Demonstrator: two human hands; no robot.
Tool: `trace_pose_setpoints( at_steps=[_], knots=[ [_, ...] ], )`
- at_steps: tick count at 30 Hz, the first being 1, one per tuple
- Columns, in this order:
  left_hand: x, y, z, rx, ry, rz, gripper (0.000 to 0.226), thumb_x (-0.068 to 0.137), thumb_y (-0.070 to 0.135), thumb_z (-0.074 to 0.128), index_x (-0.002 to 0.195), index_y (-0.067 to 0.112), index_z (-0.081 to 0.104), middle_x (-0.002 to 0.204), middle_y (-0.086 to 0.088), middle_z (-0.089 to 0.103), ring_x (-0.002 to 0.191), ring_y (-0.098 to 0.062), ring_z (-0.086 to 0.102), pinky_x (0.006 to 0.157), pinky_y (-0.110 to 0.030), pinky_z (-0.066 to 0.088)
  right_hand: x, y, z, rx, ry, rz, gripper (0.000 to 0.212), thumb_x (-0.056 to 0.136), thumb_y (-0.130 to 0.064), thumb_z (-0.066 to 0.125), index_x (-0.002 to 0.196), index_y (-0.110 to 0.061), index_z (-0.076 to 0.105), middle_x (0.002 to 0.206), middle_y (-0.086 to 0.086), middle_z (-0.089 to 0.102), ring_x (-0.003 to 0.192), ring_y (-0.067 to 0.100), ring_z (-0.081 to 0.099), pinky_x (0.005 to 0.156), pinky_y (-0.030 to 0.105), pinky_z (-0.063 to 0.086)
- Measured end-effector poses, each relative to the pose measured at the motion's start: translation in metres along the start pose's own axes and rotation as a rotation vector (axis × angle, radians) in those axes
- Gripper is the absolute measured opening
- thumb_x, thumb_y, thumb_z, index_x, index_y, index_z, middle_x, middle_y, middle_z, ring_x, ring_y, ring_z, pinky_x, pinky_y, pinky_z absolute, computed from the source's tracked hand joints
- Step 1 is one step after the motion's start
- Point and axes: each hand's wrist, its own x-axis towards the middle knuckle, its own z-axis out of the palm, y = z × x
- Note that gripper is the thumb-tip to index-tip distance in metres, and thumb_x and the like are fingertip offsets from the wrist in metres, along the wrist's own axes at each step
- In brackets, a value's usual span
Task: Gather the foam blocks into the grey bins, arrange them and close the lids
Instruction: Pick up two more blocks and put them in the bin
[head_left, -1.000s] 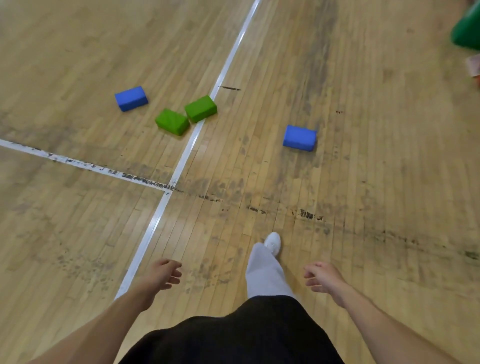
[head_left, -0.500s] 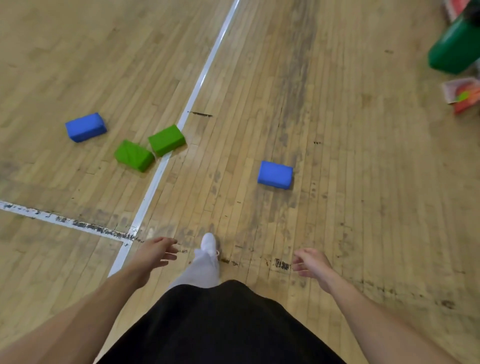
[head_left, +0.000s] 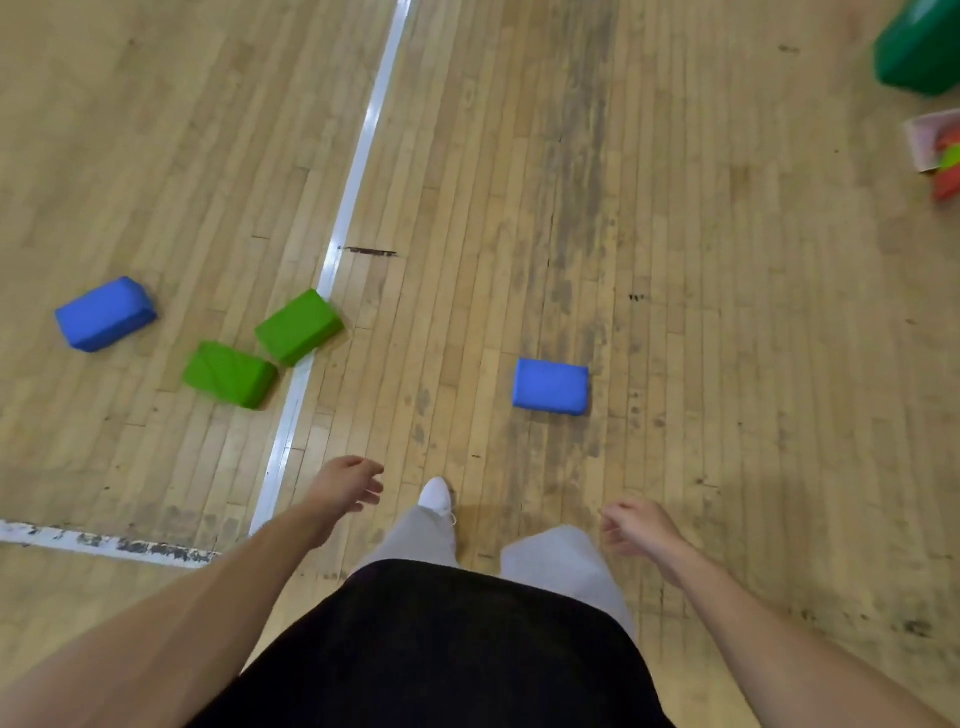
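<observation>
As my left hand (head_left: 345, 483) and right hand (head_left: 636, 527) hang loosely curled and empty, I judge this is the gathering step: the nearer blue block (head_left: 550, 387) lies right of centre; next I must bend and grip it.

You look down on pale wooden strip floor (head_left: 727, 312), boards running away from you, varnish worn. Glossy white line (head_left: 358, 171) runs along boards, left of centre. Second white line (head_left: 104, 543), chipped and dirty, comes in from your left edge toward it. Short dark mark (head_left: 370, 252) sits just right of long line. Broad grey scuffed streak (head_left: 576, 208) follows boards right of centre. At your top right, dark green object (head_left: 919, 47) is cut by frame. Below it sits pale box (head_left: 922, 140) with red and green contents, blurred. Light is even.
</observation>
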Motion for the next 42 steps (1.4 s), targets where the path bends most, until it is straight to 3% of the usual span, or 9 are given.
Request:
trace_pose_setpoints(
  at_steps=[5, 12, 21, 26, 29, 32, 35, 38, 42],
  knots=[
    [0.032, 0.089, 0.045, 0.218, -0.072, 0.120, 0.021, 0.095, 0.019, 0.047, 0.103, 0.008, 0.064, 0.091, -0.008, 0.067, 0.082, -0.021, 0.064, 0.070, -0.028, 0.049, 0.056, -0.056, -0.048, -0.121, -0.033, -0.118, 0.016, 0.089, -0.017, 0.056, 0.076, -0.019, 0.064, 0.080, 0.005, 0.069, 0.070, 0.016, 0.064, 0.075, 0.034, 0.053],
    [0.106, 0.163, 0.175, 0.619, -0.114, 0.309, 0.023, 0.096, 0.022, 0.047, 0.111, 0.017, 0.063, 0.105, -0.003, 0.066, 0.088, -0.016, 0.061, 0.077, -0.029, 0.048, 0.189, -0.086, -0.106, -0.372, -0.126, -0.286, 0.019, 0.091, -0.022, 0.053, 0.102, -0.015, 0.067, 0.101, -0.001, 0.067, 0.093, 0.016, 0.062, 0.074, 0.027, 0.046],
    [0.302, 0.147, 0.301, 1.111, -0.182, 0.690, 0.030, 0.096, 0.026, 0.042, 0.120, 0.019, 0.058, 0.118, 0.000, 0.060, 0.102, -0.018, 0.058, 0.090, -0.031, 0.044, 0.408, -0.064, -0.072, -0.633, -0.056, -0.463, 0.025, 0.091, -0.026, 0.053, 0.112, -0.017, 0.062, 0.113, 0.000, 0.064, 0.103, 0.019, 0.059, 0.085, 0.030, 0.045],
    [0.464, 0.103, 0.351, 1.386, -0.124, 1.012, 0.031, 0.082, 0.023, 0.037, 0.093, 0.018, 0.066, 0.084, 0.001, 0.061, 0.075, -0.019, 0.059, 0.073, -0.034, 0.047, 0.552, -0.025, -0.014, -0.635, 0.013, -0.670, 0.031, 0.089, -0.036, 0.060, 0.115, -0.019, 0.059, 0.108, -0.004, 0.058, 0.105, 0.014, 0.057, 0.090, 0.032, 0.045],
    [0.547, 0.081, 0.383, 1.263, -0.064, 0.980, 0.030, 0.089, 0.029, 0.041, 0.106, 0.017, 0.062, 0.099, -0.002, 0.059, 0.089, -0.024, 0.061, 0.080, -0.037, 0.046, 0.632, 0.004, 0.024, -0.484, 0.171, -0.657, 0.045, 0.087, -0.035, 0.064, 0.126, -0.014, 0.053, 0.118, 0.002, 0.055, 0.111, 0.019, 0.055, 0.094, 0.037, 0.045],
    [0.605, 0.067, 0.420, 1.013, -0.019, 0.733, 0.048, 0.092, 0.039, 0.054, 0.132, 0.015, 0.042, 0.126, -0.006, 0.045, 0.106, -0.029, 0.055, 0.086, -0.041, 0.045, 0.696, 0.030, 0.052, -0.262, 0.491, -0.401, 0.067, 0.085, -0.039, 0.067, 0.138, -0.007, 0.039, 0.130, 0.011, 0.043, 0.121, 0.028, 0.044, 0.097, 0.040, 0.039],
    [0.651, 0.051, 0.453, 0.734, -0.002, 0.567, 0.084, 0.081, 0.050, 0.067, 0.141, 0.008, 0.025, 0.131, -0.009, 0.035, 0.109, -0.030, 0.054, 0.086, -0.044, 0.048, 0.739, 0.053, 0.077, -0.172, 0.484, -0.180, 0.080, 0.082, -0.053, 0.065, 0.137, -0.003, 0.034, 0.135, 0.015, 0.040, 0.127, 0.032, 0.040, 0.100, 0.040, 0.035],
    [0.675, 0.039, 0.471, 0.477, -0.021, 0.531, 0.111, 0.067, 0.043, 0.083, 0.144, 0.005, 0.012, 0.136, -0.009, 0.030, 0.120, -0.026, 0.044, 0.096, -0.041, 0.044, 0.759, 0.068, 0.096, -0.010, 0.475, -0.185, 0.072, 0.081, -0.058, 0.063, 0.127, -0.007, 0.040, 0.123, 0.011, 0.051, 0.114, 0.030, 0.052, 0.092, 0.039, 0.043],
    [0.676, 0.027, 0.465, 0.210, -0.012, 0.261, 0.110, 0.043, 0.057, 0.089, 0.130, 0.010, 0.040, 0.129, -0.006, 0.044, 0.116, -0.024, 0.050, 0.095, -0.044, 0.048, 0.757, 0.065, 0.096, 0.096, 0.484, -0.212, 0.067, 0.075, -0.056, 0.070, 0.123, -0.014, 0.047, 0.114, 0.006, 0.059, 0.105, 0.029, 0.058, 0.089, 0.041, 0.048]
  ],
)
